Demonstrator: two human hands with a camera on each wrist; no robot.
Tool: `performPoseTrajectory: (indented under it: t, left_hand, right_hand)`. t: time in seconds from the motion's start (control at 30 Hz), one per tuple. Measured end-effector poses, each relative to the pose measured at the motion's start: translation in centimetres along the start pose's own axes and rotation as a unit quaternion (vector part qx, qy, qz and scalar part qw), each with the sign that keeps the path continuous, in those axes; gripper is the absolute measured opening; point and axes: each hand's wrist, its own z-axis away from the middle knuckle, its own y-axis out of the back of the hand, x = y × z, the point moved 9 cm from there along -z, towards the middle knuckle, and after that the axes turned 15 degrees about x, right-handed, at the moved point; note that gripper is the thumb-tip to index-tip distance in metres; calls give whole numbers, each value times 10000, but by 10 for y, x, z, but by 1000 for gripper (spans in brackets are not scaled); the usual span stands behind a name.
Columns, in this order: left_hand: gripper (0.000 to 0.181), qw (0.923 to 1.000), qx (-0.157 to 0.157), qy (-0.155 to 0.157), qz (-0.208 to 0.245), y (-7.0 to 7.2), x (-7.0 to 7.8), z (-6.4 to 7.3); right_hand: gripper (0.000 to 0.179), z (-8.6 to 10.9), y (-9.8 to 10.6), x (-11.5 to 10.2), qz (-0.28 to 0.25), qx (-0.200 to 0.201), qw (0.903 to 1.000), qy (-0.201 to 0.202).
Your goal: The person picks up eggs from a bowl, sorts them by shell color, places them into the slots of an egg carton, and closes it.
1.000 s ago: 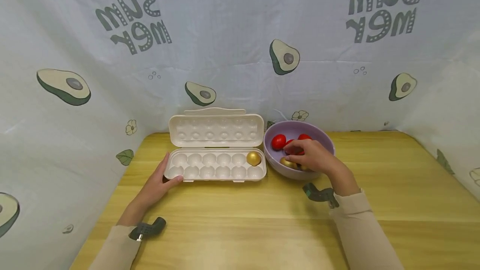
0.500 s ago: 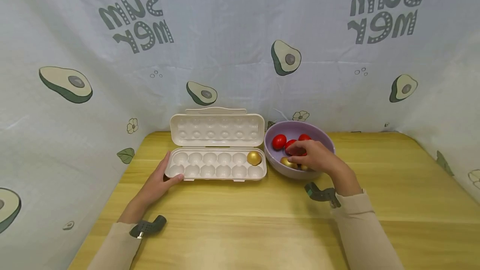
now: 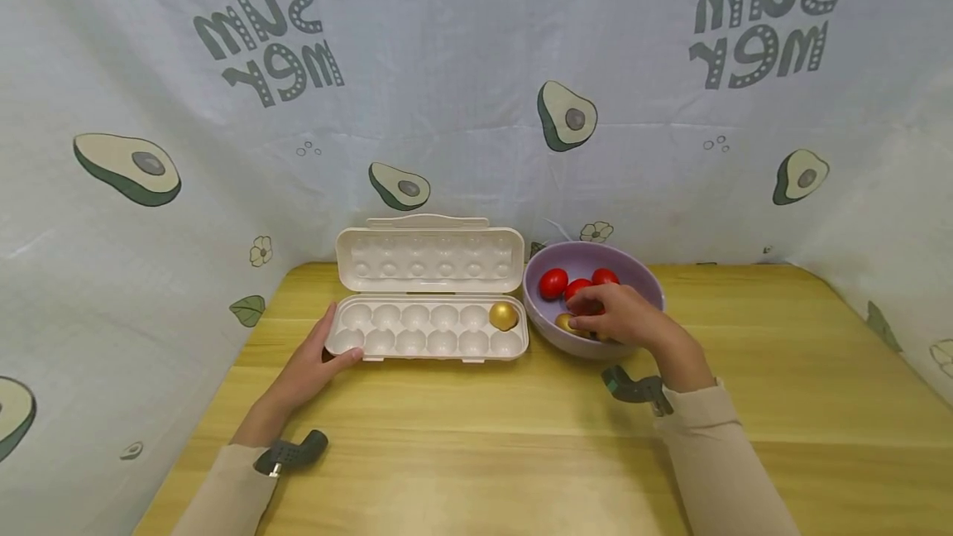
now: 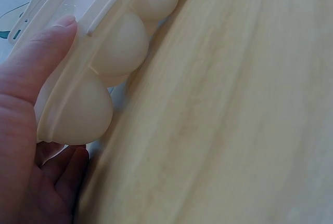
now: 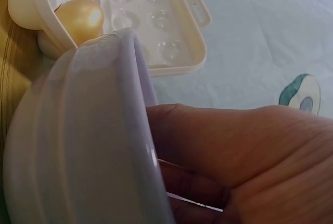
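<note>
Behind, 2 mirrored "summer" prints (image 3: pixel 752 55); left hand (image 3: pixel 308 366) grips carton (image 3: pixel 428 329); right hand (image 3: pixel 624 314) curled in bowl (image 3: pixel 575 253), grasp unclear.

Printed cloth (image 3: pixel 462 64): "summer" legible twice, mirror-reversed, each split "sum" / "mer"; upper left, upper right.

- Egg carton (image 3: pixel 430 259): smooth, satiny plastic
- Bowl (image 5: pixel 93 130): smooth, glossy
- Gold egg (image 3: pixel 503 316): shiny, metallic-looking
- Red eggs (image 3: pixel 553 284): smooth, glossy
- Table (image 3: pixel 447 453): wood-grained, softly glossy
- Backdrop (image 3: pixel 462 64): creased, cloth-like
</note>
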Motion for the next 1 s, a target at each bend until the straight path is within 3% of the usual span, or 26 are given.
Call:
performPoseTrajectory:
  t: [0.2,0.5,1.0]
  left_hand:
    - [98,10000,2,41,-66,0,0,0]
    - [97,9999,30,25,-102,1,0,0]
    - [97,10000,33,0,14,1,0,-1]
  right_hand:
    - [28,0,-3,0,-4,-63,10000,-35]
    - [26,-1,-7,-5,-197,-59,9995,244]
    - [25,-2,-13,-5,-54,-71,9999,122]
